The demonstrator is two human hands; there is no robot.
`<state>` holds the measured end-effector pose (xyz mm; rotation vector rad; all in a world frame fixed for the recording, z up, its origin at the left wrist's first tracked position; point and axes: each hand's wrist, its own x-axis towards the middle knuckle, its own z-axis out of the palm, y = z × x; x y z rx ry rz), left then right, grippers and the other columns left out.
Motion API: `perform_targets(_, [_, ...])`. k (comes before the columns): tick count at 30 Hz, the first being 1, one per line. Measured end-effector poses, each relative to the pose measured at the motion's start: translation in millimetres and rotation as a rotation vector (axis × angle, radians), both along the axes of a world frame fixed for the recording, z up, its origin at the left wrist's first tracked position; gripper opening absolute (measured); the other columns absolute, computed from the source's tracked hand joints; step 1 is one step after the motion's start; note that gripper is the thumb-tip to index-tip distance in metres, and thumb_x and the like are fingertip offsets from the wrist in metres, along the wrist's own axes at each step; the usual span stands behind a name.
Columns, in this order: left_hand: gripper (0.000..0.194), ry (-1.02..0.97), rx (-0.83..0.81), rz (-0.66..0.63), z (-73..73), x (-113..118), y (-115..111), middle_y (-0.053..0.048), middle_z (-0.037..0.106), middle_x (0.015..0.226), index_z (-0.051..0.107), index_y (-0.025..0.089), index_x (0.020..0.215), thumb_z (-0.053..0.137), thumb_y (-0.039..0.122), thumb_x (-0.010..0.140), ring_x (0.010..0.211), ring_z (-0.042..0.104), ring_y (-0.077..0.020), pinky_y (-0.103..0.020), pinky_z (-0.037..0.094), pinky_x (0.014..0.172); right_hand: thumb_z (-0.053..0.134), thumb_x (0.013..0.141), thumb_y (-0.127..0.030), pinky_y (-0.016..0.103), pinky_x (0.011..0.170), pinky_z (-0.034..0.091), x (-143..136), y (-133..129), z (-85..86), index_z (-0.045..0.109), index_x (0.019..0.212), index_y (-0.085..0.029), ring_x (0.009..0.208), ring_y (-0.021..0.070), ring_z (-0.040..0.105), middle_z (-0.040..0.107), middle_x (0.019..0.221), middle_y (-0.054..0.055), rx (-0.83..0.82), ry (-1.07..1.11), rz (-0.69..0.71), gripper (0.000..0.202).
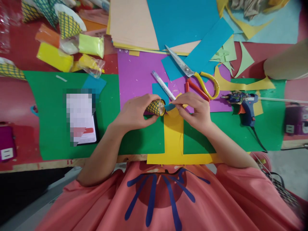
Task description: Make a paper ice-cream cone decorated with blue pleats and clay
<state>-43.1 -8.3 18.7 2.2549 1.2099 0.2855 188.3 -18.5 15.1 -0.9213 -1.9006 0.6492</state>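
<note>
1. Upper left: we see white-rimmed cones (pixel 69 26), apparently further along.
2. Centre: our left hand (pixel 133 111) curls around a green-and-yellow cone (pixel 152 107), its wrapping already on.
3. Right of centre: our right hand (pixel 196 110) pinches a small blue piece (pixel 169 107) at the cone's end; fixing it, we judge, remains.

a moderate, rather flat light reaches me across the worktop, and i cannot tell where its source sits. soft shadows lie on the green sheet (pixel 141 141) below the left hand (pixel 134 112) and right hand (pixel 196 109). pale glare catches the plastic packets (pixel 92 46). the centre reads fairly clear to me, while the patterned cones (pixel 68 24) at upper left look soft. my wide lens stretches the beige cylinder (pixel 286 62), the top-right corner darkens, and coarse blocks hide much of the phone (pixel 83 120).
</note>
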Motion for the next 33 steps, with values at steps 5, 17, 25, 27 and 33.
perform_targets(5, [0.047, -0.031, 0.009, 0.02, -2.1, 0.9, -1.8, -0.006, 0.067, 0.12, 0.053, 0.02, 0.125, 0.056, 0.038, 0.081, 0.104, 0.068, -0.0241, -0.032, 0.053, 0.083, 0.059, 0.089, -0.009, 0.026, 0.075, 0.058, -3.0, -0.7, -1.3, 0.07, 0.094, -0.02, 0.084, 0.0134, 0.072, 0.075, 0.089, 0.002, 0.003, 0.002, -0.031, 0.016])
perform_targets(17, [0.047, -0.033, -0.021, 0.036, -2.5, 1.1, -2.9, -0.006, 0.064, 0.121, 0.05, 0.021, 0.125, 0.058, 0.038, 0.082, 0.106, 0.066, -0.0235, -0.032, 0.054, 0.084, 0.061, 0.087, -0.007, 0.023, 0.073, 0.058, -5.2, -2.9, -4.1, 0.069, 0.094, -0.018, 0.083, 0.0124, 0.072, 0.074, 0.089, 0.003, 0.03, 0.054, -0.065, 0.015])
perform_targets(25, [0.047, -0.048, 0.004, 0.056, -5.4, -0.3, -2.9, -0.005, 0.062, 0.121, 0.048, 0.022, 0.124, 0.06, 0.034, 0.08, 0.11, 0.064, -0.0232, -0.032, 0.054, 0.087, 0.06, 0.089, -0.013, 0.025, 0.076, 0.057, -4.7, -3.6, -0.4, 0.069, 0.097, -0.018, 0.084, 0.0127, 0.07, 0.074, 0.092, 0.004, -0.067, 0.025, 0.004, 0.013])
perform_targets(27, [0.047, -0.048, 0.007, 0.064, -5.3, -0.4, -2.8, -0.006, 0.062, 0.121, 0.048, 0.021, 0.123, 0.06, 0.034, 0.079, 0.11, 0.064, -0.0235, -0.032, 0.054, 0.087, 0.062, 0.089, -0.017, 0.025, 0.073, 0.056, -4.6, -3.8, 1.5, 0.07, 0.095, -0.017, 0.081, 0.0126, 0.068, 0.074, 0.09, 0.005, -0.135, 0.04, 0.017, 0.01])
perform_targets(33, [0.046, -0.049, 0.025, 0.084, -6.4, -0.8, -2.7, -0.007, 0.062, 0.119, 0.048, 0.02, 0.122, 0.059, 0.034, 0.08, 0.109, 0.063, -0.0238, -0.034, 0.054, 0.088, 0.067, 0.088, -0.037, 0.019, 0.053, 0.052, -6.3, -3.1, 5.5, 0.067, 0.091, -0.014, 0.056, 0.0067, 0.062, 0.067, 0.069, 0.0, -0.662, 0.323, 0.12, 0.023])
